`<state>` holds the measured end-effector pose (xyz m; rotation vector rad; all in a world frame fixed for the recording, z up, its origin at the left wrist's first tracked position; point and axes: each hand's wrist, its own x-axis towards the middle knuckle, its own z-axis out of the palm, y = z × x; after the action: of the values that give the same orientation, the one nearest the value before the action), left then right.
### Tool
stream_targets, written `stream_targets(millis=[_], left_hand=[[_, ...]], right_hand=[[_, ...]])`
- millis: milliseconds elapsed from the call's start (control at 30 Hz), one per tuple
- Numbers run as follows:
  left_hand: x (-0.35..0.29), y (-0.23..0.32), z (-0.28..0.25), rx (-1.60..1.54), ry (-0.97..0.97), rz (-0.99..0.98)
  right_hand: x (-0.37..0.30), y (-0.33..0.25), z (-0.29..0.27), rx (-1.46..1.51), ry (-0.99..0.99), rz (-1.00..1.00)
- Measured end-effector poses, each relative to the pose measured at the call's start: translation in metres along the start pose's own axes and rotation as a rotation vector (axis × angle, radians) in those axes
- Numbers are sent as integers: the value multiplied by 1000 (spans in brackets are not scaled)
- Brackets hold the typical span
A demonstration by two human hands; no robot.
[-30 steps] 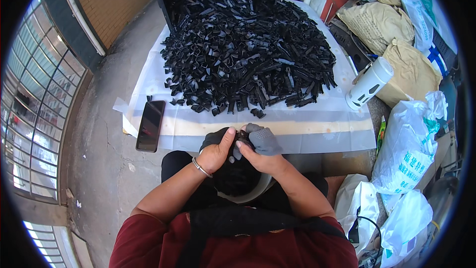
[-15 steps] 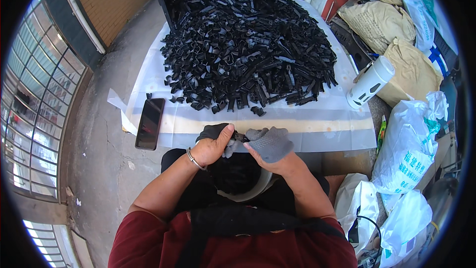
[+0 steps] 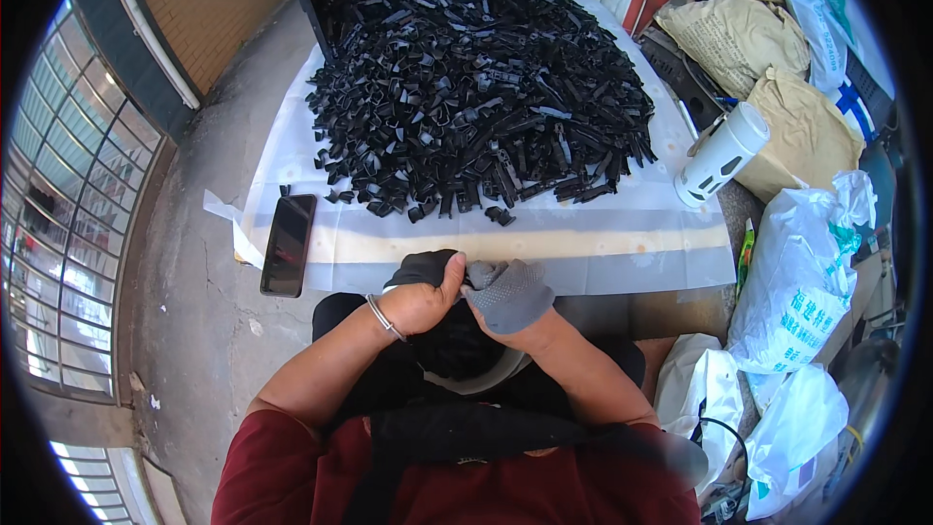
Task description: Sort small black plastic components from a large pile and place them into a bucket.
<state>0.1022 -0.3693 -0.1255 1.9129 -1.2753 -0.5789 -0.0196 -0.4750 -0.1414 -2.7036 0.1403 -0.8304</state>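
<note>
dark-gloved left hand (image 3: pixel 425 297) and grey-gloved right hand (image 3: pixel 509 297) are curled closed; what is gripped cannot be told. small black plastic pieces (image 3: pixel 466 107) are heaped far. steadiness is advised above the near, pale round tub (image 3: pixel 491 376).

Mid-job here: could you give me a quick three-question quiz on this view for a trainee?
1. True or false: the smartphone lies to the left of the heap of black clip-like parts.
2. The metal bangle is on which wrist? A: right; B: left; C: both.
3. What colour is the dotted glove on the right hand?

Key: 1 true; 2 B; 3 grey.
</note>
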Motion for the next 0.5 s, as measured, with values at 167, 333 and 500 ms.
stream_targets(millis=[167, 333, 500], left_hand=[[2, -13, -4, 245, -46, 155], [33, 1, 1, 544, 137, 239], [76, 10, 26, 618, 116, 198]], right_hand=[[2, 12, -22, 139, -224, 123], [9, 94, -47, -415, 89, 515], [18, 111, -40, -473, -18, 628]])
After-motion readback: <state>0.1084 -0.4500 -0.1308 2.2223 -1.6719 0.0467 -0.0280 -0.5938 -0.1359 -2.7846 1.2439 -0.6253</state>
